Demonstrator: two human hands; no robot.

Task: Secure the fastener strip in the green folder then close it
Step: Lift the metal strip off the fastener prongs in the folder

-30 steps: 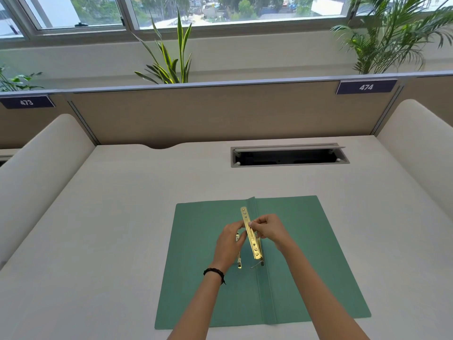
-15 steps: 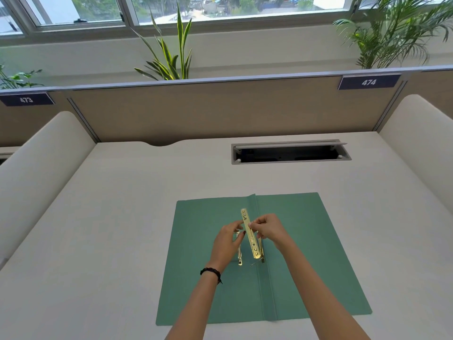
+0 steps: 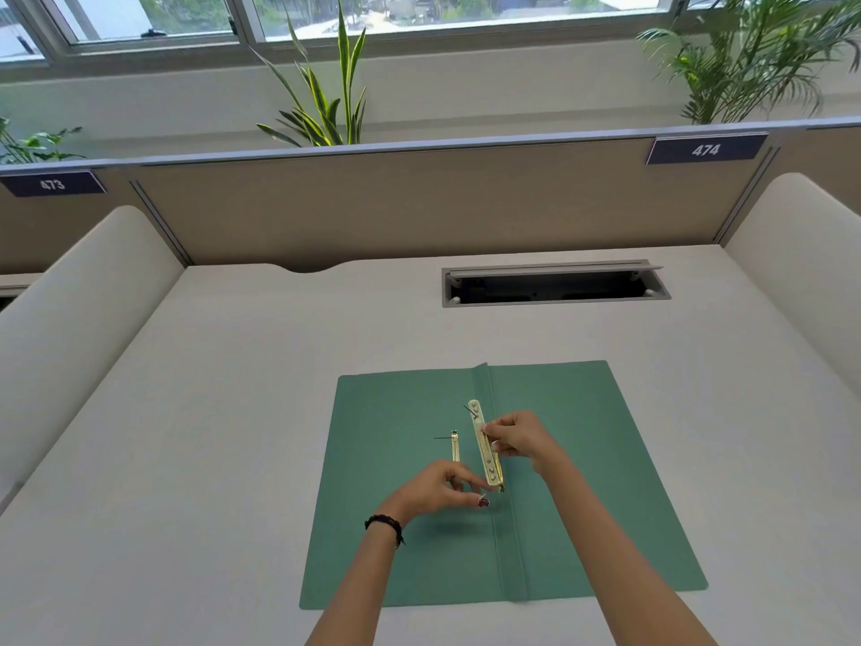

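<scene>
Flat green paper folder (image 3: 400, 529) lies open on the white table (image 3: 186, 435), spine crease running 12 to 6 down its middle, both covers spread flat.

Right hand (image 3: 519, 440), fingers closed together, pinches a long gold metal fastener strip (image 3: 485, 447) near its middle. The strip is lifted off the folder just left of the spine crease, tilted, its far end toward 12 and its near end toward 6. A row of small holes shows along its face.

Left hand (image 3: 431, 489) sits at 7 from the strip's near end, fingers bunched with the tips drawn together beside that end; whether they grip anything, I cannot tell. A black beaded bracelet (image 3: 386, 524) circles the left wrist.

A second thin gold metal prong piece (image 3: 455, 447) stands on the left cover, just beside the held strip at its 9, a thin wire tip pointing left from its top.

Beyond the folder at 1, an open grey cable hatch (image 3: 554, 284) is set in the table. Beige partition (image 3: 419, 202) at 12 bears number plates 473 and 474.
</scene>
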